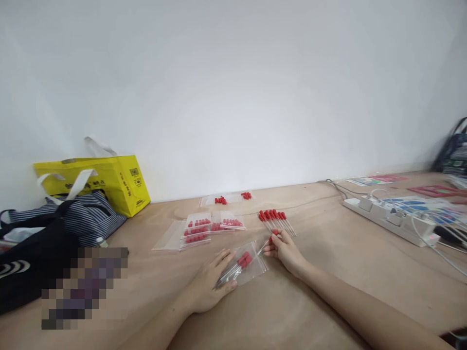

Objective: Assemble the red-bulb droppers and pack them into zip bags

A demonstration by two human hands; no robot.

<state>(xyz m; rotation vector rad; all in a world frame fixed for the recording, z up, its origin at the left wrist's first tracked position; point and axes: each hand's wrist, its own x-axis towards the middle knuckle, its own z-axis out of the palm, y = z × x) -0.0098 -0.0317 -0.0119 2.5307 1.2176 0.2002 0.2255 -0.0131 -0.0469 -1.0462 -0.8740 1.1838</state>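
Note:
My left hand (211,282) grips the lower end of a clear zip bag (258,268), with thumb and fingers around its sides. Inside that bag lie several droppers (245,259), thin clear tubes with red rubber bulbs. My right hand (286,250) pinches another dropper (273,237) by its red bulb, the tube pointing down-left toward the bag's opening. Just beyond the right hand, a row of loose droppers (272,215) lies fanned on the table with bulbs facing away from me. Left of them are filled bags of droppers (197,231), partly overlapping.
More bagged droppers (221,200) lie near the wall. On the left stand a yellow bag (127,189), a striped bag (91,221) and a black bag (36,265). A white power strip (386,221) with cables occupies the right, beside flat colourful packets (434,206).

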